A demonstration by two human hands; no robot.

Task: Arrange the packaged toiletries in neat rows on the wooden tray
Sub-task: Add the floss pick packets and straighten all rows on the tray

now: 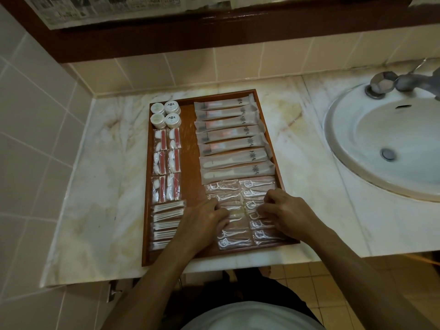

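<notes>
A: Wooden tray on marble bench, pictured from above. L side?

B: Four round white tubs at far L corner; then red-and-white packets in two cols; cotton-bud packs stacked nearest the person.

A: R side?

B: Long frosted sachets in a col, one behind the next, w/ clear floss-pick packets in two cols at the near end.

A: Hands?

B: Both on the floss picks. Left hand lies over the L col, fingers curled on the packets; right hand over the R col, fingers bent, tips pinching a packet.

A: Surroundings?

B: White sink w/ metal tap to the R; tiled wall behind.
</notes>
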